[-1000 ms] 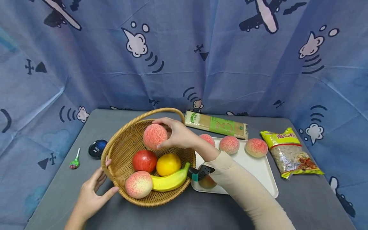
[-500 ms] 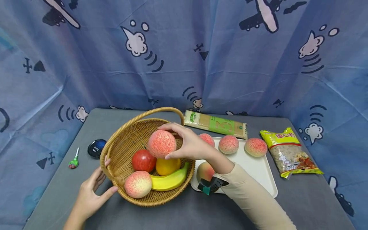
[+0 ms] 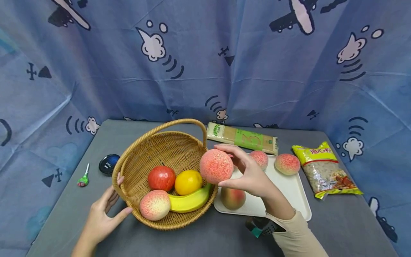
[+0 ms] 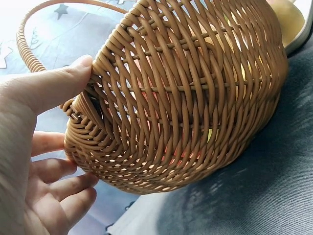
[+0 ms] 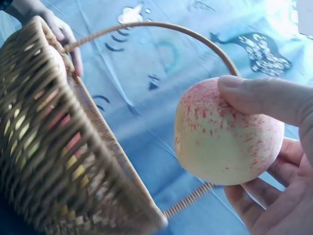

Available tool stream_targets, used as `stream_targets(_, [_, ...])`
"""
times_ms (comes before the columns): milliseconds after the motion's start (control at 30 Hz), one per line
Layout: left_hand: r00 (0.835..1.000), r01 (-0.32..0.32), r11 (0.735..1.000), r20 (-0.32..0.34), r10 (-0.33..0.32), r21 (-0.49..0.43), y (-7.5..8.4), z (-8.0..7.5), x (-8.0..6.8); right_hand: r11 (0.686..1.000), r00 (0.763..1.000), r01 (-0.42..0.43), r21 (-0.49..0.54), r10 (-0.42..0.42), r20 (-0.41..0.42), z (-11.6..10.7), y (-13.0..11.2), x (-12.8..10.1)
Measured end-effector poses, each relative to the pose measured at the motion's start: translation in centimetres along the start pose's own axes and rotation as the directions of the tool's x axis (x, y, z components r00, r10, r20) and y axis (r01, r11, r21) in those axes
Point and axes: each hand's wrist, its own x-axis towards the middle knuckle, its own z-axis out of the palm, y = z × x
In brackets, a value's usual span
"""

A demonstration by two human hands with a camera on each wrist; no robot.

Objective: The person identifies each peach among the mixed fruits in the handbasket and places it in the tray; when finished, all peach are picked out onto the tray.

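Observation:
My right hand holds a pink-speckled peach between thumb and fingers, above the right rim of a wicker basket. In the right wrist view the peach's pale yellow side shows, beside the basket's arched handle. My left hand steadies the basket at its left end, thumb and fingers on either side of the rim. Inside the basket lie a red apple, a yellow-orange round fruit, a banana and another peach.
A white tray right of the basket bears several peaches, one near its front left corner. Behind it lies a noodle packet; a yellow-topped bag is at far right. A tuna tin and a green lollipop lie left.
My right hand has carried the peach rightward from over the inside of the basket to its right rim, by the tray. The left hand stays at the basket's left end.

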Motion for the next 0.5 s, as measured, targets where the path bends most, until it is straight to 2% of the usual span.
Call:
stream_targets(267, [1.0, -0.007, 1.0, 0.003, 0.007, -0.028, -0.1, 0.1, -0.2, 0.998, 0.989, -0.04, -0.056, 0.032, -0.147, -2.6, 1.1, -4.1])
stream_targets(500, [1.0, -0.003, 1.0, -0.001, 0.003, -0.022, 0.0, 0.0, 0.0, 0.99, 0.961, -0.059, -0.127, 0.021, -0.276, -3.8, 3.6, -7.6])
